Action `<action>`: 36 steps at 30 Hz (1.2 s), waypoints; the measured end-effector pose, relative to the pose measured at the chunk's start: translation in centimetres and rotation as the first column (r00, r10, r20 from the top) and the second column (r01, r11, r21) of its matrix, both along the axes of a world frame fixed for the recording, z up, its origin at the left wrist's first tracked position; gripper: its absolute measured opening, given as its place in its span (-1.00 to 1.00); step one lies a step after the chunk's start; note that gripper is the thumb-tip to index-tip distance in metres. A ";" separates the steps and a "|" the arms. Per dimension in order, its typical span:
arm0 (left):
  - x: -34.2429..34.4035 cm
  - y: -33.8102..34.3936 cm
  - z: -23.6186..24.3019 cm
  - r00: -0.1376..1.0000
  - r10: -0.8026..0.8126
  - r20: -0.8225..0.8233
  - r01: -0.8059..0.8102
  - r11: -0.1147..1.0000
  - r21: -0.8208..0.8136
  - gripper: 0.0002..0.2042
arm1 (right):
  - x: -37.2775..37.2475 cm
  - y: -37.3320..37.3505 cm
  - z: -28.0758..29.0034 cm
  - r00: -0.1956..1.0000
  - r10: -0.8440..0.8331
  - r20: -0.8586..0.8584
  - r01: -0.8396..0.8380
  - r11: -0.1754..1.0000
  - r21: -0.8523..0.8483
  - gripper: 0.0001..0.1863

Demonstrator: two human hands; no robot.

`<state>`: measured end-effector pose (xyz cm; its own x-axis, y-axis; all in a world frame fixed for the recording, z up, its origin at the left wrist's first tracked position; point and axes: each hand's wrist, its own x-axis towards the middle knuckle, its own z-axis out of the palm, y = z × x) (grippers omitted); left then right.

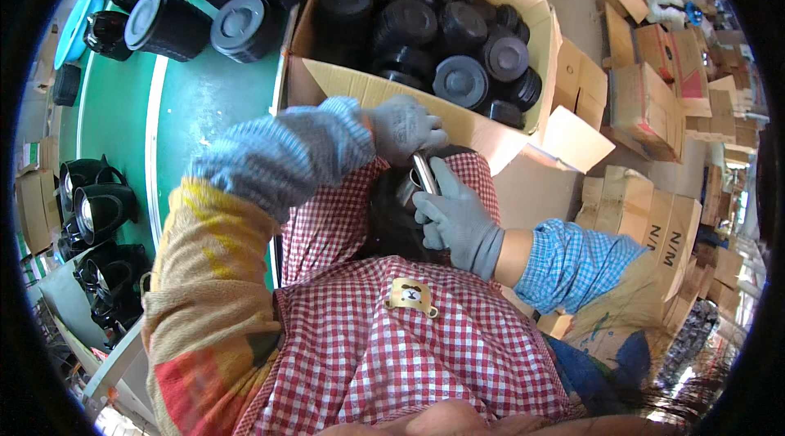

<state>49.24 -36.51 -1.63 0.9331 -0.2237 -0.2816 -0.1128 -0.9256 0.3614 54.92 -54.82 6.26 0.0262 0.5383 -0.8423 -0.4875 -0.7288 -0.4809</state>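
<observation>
Both of my hands wear grey gloves and meet over my lap. My right hand point(462, 215) is closed round a shiny silver-rimmed piece point(425, 173), its thumb lying along the edge. My left hand point(405, 129) has curled fingers at the upper end of that piece; what they pinch is hidden. Below the hands, a glossy black rounded object point(388, 215) rests on my red-and-white checked apron point(409, 330). The gloves partly cover it, so I cannot tell its kind.
Ahead stands an open cardboard box point(376, 93) full of black round lidded containers point(460, 82). A green-topped table point(208, 121) on the left bears stacked black tubs point(168, 25) and glossy black housings point(102, 207). More cartons point(646, 109) stand at the right.
</observation>
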 end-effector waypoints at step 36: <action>-48.6 21.3 -1.8 -0.655 0.691 -0.305 0.143 -0.283 -0.948 -0.68 | -15.9 21.7 -14.5 0.227 0.085 0.970 -0.966 0.144 0.214 -0.32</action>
<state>0.68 -15.19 -3.40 -0.4347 0.8953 -0.0971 -0.3267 -0.0562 0.9435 39.02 -33.12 -8.23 -0.4120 0.9101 0.0438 0.6517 0.3280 -0.6839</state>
